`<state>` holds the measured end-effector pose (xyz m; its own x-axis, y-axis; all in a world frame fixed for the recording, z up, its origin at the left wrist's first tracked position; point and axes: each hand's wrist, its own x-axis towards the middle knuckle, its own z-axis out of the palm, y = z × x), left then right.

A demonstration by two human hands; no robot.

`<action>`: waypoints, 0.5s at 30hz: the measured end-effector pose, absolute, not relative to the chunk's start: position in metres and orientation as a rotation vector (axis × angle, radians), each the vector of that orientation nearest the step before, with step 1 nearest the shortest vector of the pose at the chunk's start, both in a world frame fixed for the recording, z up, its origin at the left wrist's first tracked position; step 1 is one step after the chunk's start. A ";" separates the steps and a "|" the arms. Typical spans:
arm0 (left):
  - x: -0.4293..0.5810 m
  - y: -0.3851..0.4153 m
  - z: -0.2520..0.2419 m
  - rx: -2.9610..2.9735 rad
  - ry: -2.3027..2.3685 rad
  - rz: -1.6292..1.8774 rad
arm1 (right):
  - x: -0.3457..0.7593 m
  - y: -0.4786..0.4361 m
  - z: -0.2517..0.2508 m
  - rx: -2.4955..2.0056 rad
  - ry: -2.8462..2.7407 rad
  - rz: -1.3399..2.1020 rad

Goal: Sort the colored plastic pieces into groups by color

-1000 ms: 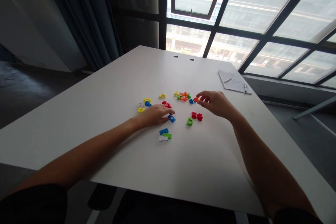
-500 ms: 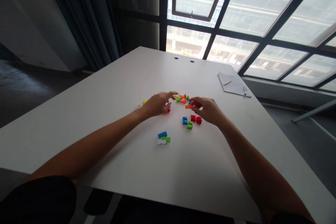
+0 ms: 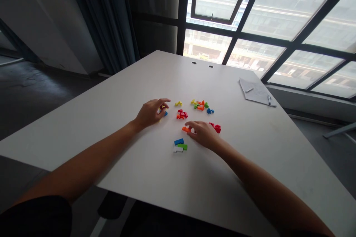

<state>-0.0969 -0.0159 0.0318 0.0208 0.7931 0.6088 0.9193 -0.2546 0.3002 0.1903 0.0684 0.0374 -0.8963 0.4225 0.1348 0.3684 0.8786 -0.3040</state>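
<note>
My right hand (image 3: 204, 134) pinches an orange plastic toy piece (image 3: 185, 129) between thumb and fingers, low over the table. Close below it lie a blue block (image 3: 179, 141), a green block (image 3: 183, 147) and a white block (image 3: 178, 149). Red pieces (image 3: 217, 129) show partly behind this hand. On the left, my left hand (image 3: 150, 114) has its thumb and index finger apart, over a small group with a blue piece (image 3: 166, 113) and yellow bits. The hand covers most of that group. Red and orange pieces (image 3: 181, 114) sit between the two hands.
Farther back are a yellow piece (image 3: 178, 103), a mixed pile of orange, green and yellow pieces (image 3: 200, 107) and a blue piece (image 3: 210, 111). Paper (image 3: 257, 90) with pens lies at the right edge of the white table (image 3: 144, 177). Windows stand beyond.
My right hand has brought the orange piece nearer to me and leftward, beside the blue, green and white blocks. My left hand has moved left, away from the red pieces. The view has shifted slightly.
</note>
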 end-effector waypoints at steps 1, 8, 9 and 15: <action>-0.094 -0.017 0.033 -2.124 -1.782 -1.050 | 0.190 0.066 0.038 -0.587 -2.869 0.345; -0.080 -0.018 0.040 -2.274 -1.635 -0.939 | 0.193 0.058 0.048 -0.409 -2.976 0.398; -0.082 -0.017 0.040 -2.268 -1.651 -0.910 | 0.194 0.059 0.049 -0.384 -2.983 0.427; -0.106 -0.014 0.038 -2.130 -1.874 -0.949 | 0.194 0.063 0.048 -0.390 -2.948 0.504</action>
